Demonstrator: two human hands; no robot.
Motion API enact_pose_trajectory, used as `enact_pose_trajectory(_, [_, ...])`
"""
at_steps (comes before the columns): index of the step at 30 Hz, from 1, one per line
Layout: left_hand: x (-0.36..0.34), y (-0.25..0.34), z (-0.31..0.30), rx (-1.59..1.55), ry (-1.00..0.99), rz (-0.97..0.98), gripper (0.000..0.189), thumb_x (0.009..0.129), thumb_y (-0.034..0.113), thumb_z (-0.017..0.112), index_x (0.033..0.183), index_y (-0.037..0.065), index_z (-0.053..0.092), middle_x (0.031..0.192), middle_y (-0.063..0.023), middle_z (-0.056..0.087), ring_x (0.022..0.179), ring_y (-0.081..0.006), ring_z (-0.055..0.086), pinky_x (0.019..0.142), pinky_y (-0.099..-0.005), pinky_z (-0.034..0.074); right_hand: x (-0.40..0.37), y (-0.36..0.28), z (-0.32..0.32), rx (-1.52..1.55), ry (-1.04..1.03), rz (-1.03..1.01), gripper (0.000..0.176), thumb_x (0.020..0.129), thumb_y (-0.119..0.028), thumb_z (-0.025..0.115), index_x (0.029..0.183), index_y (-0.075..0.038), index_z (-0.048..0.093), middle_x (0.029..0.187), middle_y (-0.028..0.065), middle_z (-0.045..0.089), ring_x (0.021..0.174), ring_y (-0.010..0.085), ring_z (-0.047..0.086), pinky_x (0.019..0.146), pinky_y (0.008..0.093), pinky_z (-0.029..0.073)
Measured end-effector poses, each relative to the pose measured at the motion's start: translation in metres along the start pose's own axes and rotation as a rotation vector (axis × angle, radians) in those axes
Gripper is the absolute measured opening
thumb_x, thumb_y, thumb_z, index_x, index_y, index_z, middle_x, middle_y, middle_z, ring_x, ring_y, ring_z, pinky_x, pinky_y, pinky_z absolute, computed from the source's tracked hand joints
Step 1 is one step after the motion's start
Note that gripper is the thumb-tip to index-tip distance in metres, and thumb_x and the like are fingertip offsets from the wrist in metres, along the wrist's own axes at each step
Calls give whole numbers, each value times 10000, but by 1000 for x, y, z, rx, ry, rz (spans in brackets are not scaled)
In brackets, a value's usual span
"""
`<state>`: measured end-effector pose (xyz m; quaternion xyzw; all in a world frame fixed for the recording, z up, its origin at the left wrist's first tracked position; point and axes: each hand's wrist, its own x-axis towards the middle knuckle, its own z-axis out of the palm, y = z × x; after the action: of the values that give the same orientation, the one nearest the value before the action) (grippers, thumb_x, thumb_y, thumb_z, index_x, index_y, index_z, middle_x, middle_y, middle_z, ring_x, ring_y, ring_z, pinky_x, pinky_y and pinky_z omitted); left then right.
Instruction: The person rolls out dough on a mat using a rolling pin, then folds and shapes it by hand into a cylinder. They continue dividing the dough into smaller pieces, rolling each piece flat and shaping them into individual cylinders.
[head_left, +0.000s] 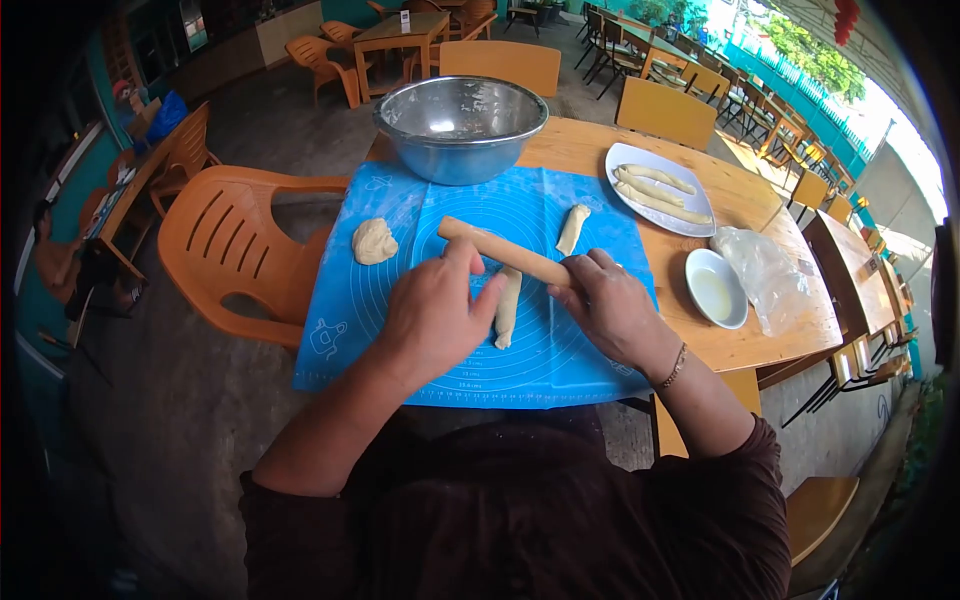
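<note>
1. So the right grip is clamped on one end of the wooden rolling pin, fingers over it, thumb underneath.
2. Left grip is kinda open, thumb apart from the fingers, with the fingertips up by the pin's other end. Can't tell how firmly they touch.
3. The pin's angled above a dough strip on the blue mat. Can't tell if they're touching.
4. Also on the mat: a dough lump and a shorter dough piece.
5. Big metal bowl sits at the far edge; the white plate with dough strips, small bowl and plastic bag are on the wooden counter.
6. Room's full of tables and chairs, and a seated person is off left.
</note>
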<state>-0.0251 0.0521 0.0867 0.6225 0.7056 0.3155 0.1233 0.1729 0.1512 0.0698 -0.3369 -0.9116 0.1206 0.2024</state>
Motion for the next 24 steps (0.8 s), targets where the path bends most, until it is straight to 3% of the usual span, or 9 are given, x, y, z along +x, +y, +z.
enact_pose_trajectory(5, [-2, -37, 11, 62, 320, 363, 189, 908, 102, 662, 950, -11, 517, 948, -181, 641, 854, -258, 645, 694, -372, 477, 16, -10, 28, -62, -1, -123, 265, 942, -262, 604, 1033, -13, 597, 929, 186, 573, 879, 381, 596, 797, 456, 483])
enact_pose_trajectory(7, [3, -41, 13, 46, 314, 469, 288, 948, 189, 622, 1093, -46, 540, 1249, -233, 560, 1189, -307, 556, 922, -394, 458, 17, -9, 44, -104, -2, -137, 271, 950, -267, 587, 1038, -12, 603, 947, 188, 572, 909, 374, 600, 810, 454, 491])
enact_pose_trajectory(8, [8, -43, 14, 41, 311, 467, 288, 948, 189, 622, 1093, -46, 540, 1249, -233, 560, 1189, -307, 556, 922, -394, 458, 16, -9, 49, -146, -6, -153, 279, 957, -272, 571, 1044, -10, 609, 965, 191, 572, 939, 366, 603, 822, 453, 498])
enact_pose_trajectory(10, [25, -48, 15, 182, 120, 457, 551, 1023, 395, 449, 1339, -55, 478, 1491, -243, 372, 1441, -341, 295, 1143, -429, 299, 15, -10, 47, -183, 27, -189, 317, 964, -280, 558, 1114, -5, 605, 982, 188, 562, 955, 360, 594, 830, 446, 491])
enact_pose_trajectory(11, [31, -48, 14, 177, 121, 453, 551, 1023, 395, 449, 1339, -55, 478, 1491, -243, 372, 1441, -341, 295, 1143, -429, 299, 15, -10, 46, -217, 65, -230, 362, 971, -289, 545, 1184, -1, 600, 999, 186, 551, 972, 354, 585, 838, 440, 485])
enact_pose_trajectory(13, [41, -48, 14, 38, -321, 184, 730, 1033, 534, 241, 1472, -40, 346, 1579, -219, 239, 1506, -337, 84, 1220, -446, 131, 18, -4, 46, -233, 58, -228, 402, 976, -304, 533, 1234, 0, 581, 1017, 190, 549, 980, 349, 577, 843, 439, 476])
enact_pose_trajectory(16, [51, -51, 23, 219, -456, 158, 770, 1027, 563, 164, 1498, -34, 290, 1593, -208, 207, 1502, -344, 83, 1224, -454, 84, 18, -3, 49, -288, 74, -212, 487, 983, -337, 511, 1319, 15, 528, 1118, 225, 547, 1058, 373, 558, 885, 460, 456])
enact_pose_trajectory(21, [23, -60, 35, 288, -268, 342, 853, 1003, 607, 226, 1474, -103, 276, 1581, -265, 184, 1497, -371, 98, 1224, -457, 70, 0, -2, 61, -341, 121, -231, 631, 982, -368, 488, 1418, 76, 379, 1390, 312, 448, 1326, 464, 409, 1060, 530, 360])
enact_pose_trajectory(24, [2, -62, 34, 343, -191, 433, 842, 1003, 586, 282, 1474, -111, 259, 1573, -277, 191, 1491, -383, 116, 1222, -468, 73, -14, -12, 48, -249, -61, -217, 706, 970, -336, 489, 1454, 122, 259, 1493, 335, 317, 1428, 490, 241, 1160, 560, 213])
